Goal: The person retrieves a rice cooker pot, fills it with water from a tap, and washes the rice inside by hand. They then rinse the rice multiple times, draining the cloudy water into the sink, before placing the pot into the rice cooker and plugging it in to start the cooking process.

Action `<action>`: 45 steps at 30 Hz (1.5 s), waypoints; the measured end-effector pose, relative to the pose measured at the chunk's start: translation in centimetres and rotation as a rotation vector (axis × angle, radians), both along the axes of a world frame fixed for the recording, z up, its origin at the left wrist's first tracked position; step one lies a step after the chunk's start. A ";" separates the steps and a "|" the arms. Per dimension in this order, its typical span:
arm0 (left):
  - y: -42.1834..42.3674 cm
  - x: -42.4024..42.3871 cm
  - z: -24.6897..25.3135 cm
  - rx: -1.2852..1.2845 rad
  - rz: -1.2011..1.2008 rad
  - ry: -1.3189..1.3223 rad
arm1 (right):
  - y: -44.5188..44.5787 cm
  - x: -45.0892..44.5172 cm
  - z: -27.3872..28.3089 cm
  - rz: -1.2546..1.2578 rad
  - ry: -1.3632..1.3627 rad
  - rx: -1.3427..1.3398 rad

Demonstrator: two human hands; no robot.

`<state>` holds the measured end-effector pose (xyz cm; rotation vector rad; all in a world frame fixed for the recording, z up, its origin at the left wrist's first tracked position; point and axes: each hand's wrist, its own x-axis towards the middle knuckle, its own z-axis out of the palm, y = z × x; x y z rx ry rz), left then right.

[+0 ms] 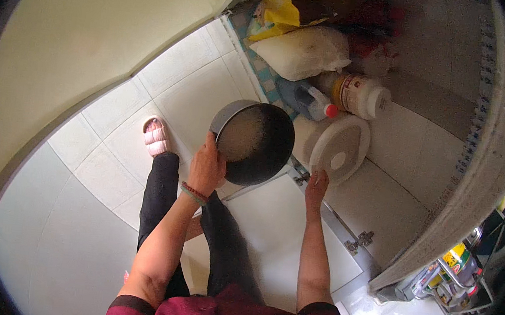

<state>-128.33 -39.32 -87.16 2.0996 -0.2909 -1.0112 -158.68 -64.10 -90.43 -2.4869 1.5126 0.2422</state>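
Observation:
My left hand [206,166] grips the near-left rim of a round pot [270,159] with a grey outside and a dark inside. Pale grains [239,138], which look like uncooked rice, lie along the pot's left side. To the right, my right hand [316,186] has its fingers on the near edge of a round translucent white plastic lid [347,148]. The lid sits at the mouth of a white plastic tub [305,133] inside a low cabinet. Whether the lid is fully seated cannot be made out.
Beside the tub are a plastic jug [306,99] with a red cap, a large white-lidded jar [361,95] and a stuffed white bag [303,53]. An open cabinet door [278,223] with metal hinges [358,241] stands below my right arm. A countertop edge [474,179] overhangs on the right.

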 end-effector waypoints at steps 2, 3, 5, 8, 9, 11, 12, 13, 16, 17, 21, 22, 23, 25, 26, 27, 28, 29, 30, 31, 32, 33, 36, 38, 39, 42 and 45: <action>0.4 0.6 -0.5 -0.036 0.008 0.007 | -0.5 3.3 3.5 0.046 0.028 0.139; 0.2 1.1 -0.8 -0.034 0.015 0.007 | -0.8 5.8 5.3 0.072 0.038 0.204; 0.2 1.4 -0.6 -0.012 0.028 0.006 | -1.4 11.9 7.1 0.176 -0.113 0.167; 0.3 2.8 -1.0 -0.010 0.015 -0.023 | -2.2 27.5 8.1 0.344 -0.410 0.216; 0.4 3.1 -1.2 0.009 0.012 -0.022 | -2.6 32.5 7.8 0.318 -0.576 0.280; 0.1 3.3 -1.2 0.004 -0.060 -0.066 | -7.5 38.7 3.9 0.538 -0.429 0.008; -0.2 3.5 -1.5 0.027 -0.055 -0.050 | -9.5 41.0 2.5 0.551 -0.324 -0.056; -0.4 3.7 -1.8 0.063 -0.043 -0.033 | -10.8 42.3 0.9 0.527 -0.211 -0.060; -0.3 5.5 0.6 -0.003 -0.115 -0.123 | -13.4 42.8 -1.4 0.490 0.020 -0.047; 0.1 5.5 -0.2 0.037 -0.083 -0.121 | -12.8 42.8 -1.9 0.502 0.036 -0.016; 0.7 6.4 -1.7 0.086 -0.024 -0.108 | -11.2 39.1 -1.9 0.505 0.021 0.056; 0.5 6.6 -1.6 0.068 -0.016 -0.096 | -11.1 38.1 -1.2 0.494 0.016 0.058; 0.2 6.9 -1.5 0.038 -0.026 -0.083 | -11.0 36.4 0.2 0.463 0.018 0.049; 0.0 7.3 -1.5 0.033 -0.012 -0.082 | -10.2 35.9 1.0 0.459 -0.005 0.067; -0.2 7.6 -1.5 0.029 -0.002 -0.076 | -10.0 35.7 1.4 0.460 -0.017 0.075; -0.2 7.9 -1.7 0.031 0.000 -0.075 | -9.6 35.7 1.3 0.460 -0.032 0.088; 0.0 8.0 -1.8 0.038 0.001 -0.071 | -9.0 35.0 1.3 0.457 -0.040 0.105; 0.0 8.8 -2.2 0.035 -0.001 -0.068 | -8.7 35.0 1.3 0.453 -0.045 0.118; 0.0 8.6 -2.1 0.038 0.004 -0.063 | -8.3 34.4 1.5 0.456 -0.049 0.131; 0.0 8.8 -2.2 0.040 0.010 -0.061 | -8.1 34.2 1.6 0.460 -0.056 0.146; 0.1 9.0 -2.4 0.044 0.017 -0.064 | -7.7 34.1 1.5 0.465 -0.066 0.160; 0.0 9.1 -2.5 0.045 0.022 -0.063 | -7.4 34.1 1.6 0.471 -0.074 0.174; -0.3 9.4 -2.6 0.041 0.035 -0.063 | -6.6 34.0 2.0 0.480 -0.097 0.207; -0.5 9.4 -2.8 0.039 0.044 -0.065 | -6.2 33.8 2.2 0.485 -0.109 0.227; -0.5 9.4 -2.9 0.038 0.048 -0.065 | -5.9 33.6 2.4 0.488 -0.114 0.238; -0.6 9.5 -2.9 0.039 0.064 -0.063 | -5.2 33.2 2.5 0.494 -0.128 0.275; -0.5 10.0 -3.1 0.043 0.088 -0.064 | -4.5 33.0 2.6 0.498 -0.141 0.316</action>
